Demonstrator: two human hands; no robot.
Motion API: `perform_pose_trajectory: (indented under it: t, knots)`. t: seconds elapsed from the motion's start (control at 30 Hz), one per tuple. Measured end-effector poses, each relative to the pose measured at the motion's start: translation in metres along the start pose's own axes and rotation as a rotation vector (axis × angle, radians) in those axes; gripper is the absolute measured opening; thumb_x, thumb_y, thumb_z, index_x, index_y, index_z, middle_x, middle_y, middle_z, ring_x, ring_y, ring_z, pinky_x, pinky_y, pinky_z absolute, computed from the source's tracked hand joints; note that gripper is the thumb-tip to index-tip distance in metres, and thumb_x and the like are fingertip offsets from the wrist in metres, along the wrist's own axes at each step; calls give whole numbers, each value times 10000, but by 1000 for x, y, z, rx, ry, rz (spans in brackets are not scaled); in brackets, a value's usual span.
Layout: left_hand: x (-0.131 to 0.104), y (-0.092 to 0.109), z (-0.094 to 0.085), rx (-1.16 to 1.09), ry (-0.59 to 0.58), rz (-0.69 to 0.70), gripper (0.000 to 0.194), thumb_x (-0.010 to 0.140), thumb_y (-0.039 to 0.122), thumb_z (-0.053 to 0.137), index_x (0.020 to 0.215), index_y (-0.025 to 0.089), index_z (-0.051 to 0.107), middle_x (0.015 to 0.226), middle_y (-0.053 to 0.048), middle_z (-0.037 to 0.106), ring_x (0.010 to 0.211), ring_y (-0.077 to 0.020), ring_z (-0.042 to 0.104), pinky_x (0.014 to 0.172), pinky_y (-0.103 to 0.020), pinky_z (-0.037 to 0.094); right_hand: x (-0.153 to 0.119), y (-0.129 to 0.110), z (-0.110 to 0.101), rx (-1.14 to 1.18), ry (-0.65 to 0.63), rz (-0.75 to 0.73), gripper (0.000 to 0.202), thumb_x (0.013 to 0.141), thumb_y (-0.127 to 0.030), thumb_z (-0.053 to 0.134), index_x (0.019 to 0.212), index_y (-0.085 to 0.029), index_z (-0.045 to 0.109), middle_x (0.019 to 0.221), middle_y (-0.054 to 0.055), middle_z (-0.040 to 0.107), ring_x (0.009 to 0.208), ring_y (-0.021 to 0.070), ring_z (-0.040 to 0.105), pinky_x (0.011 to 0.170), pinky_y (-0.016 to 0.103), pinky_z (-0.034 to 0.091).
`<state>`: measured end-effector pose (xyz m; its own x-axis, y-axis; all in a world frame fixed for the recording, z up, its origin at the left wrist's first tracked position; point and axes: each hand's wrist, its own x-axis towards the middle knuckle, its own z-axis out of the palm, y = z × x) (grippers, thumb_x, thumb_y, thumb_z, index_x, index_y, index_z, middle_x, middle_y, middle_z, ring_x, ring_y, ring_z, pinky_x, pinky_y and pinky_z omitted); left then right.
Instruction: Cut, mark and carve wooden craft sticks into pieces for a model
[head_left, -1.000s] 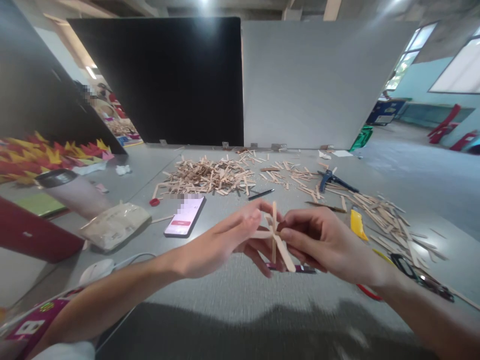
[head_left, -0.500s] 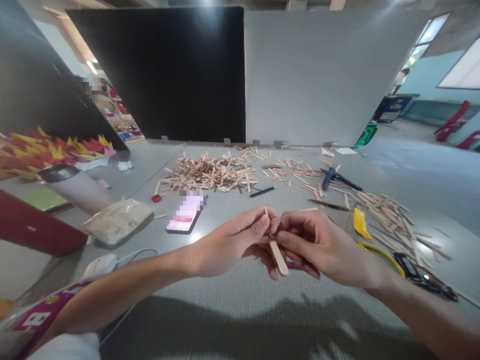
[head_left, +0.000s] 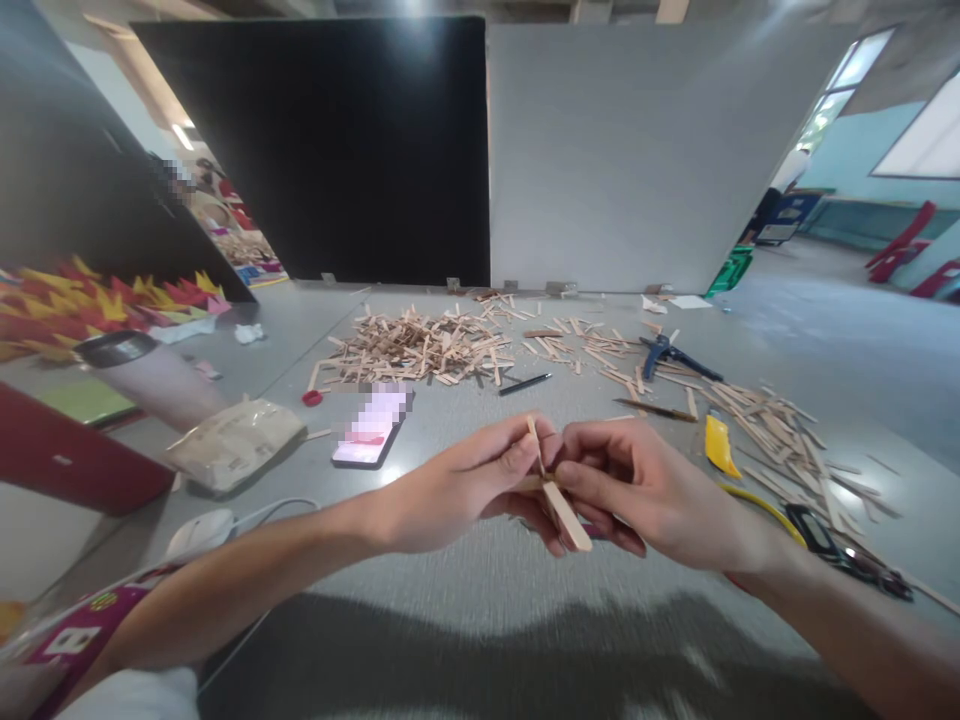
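Observation:
Both hands meet above the table in the middle of the view, their fingers closed around wooden craft sticks. My left hand (head_left: pixel 480 470) pinches a thin stick between thumb and forefinger, with its upper tip standing up past the fingers. A flat craft stick (head_left: pixel 566 515) points down and toward me from between the hands. My right hand (head_left: pixel 630 485) presses thumb and fingers on it near its upper end. Where the sticks meet is partly hidden by the fingers, so I cannot tell how they are joined. A dark pen (head_left: pixel 525 384) lies just beyond the hands.
A heap of short stick pieces (head_left: pixel 420 345) lies ahead, longer sticks (head_left: pixel 780 440) to the right. Blue-handled pliers (head_left: pixel 675 360) and a yellow cutter (head_left: pixel 721 447) lie nearby. Leftward are a phone (head_left: pixel 373 425), a plastic packet (head_left: pixel 238 445) and a tumbler (head_left: pixel 150 375). Upright panels (head_left: pixel 600 160) stand behind.
The lower end of the flat craft stick has swung slightly right and turned more edge-on. Both hands keep their grip in nearly the same place.

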<state>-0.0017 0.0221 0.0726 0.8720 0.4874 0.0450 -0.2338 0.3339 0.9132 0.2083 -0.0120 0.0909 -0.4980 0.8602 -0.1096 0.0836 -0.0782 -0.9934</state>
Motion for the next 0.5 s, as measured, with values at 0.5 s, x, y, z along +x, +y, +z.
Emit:
perform_pose_trajectory:
  t: [0.5]
  knots:
    - [-3, -1, 3, 183, 233, 177, 562, 1064, 574, 625, 1455, 220, 430, 975, -67, 766, 849, -200, 721, 760, -318, 573, 1, 8, 2, -63, 191, -194, 342, 1039, -512, 658, 900, -202, 617, 621, -47, 617, 413, 64, 452, 378, 181, 329]
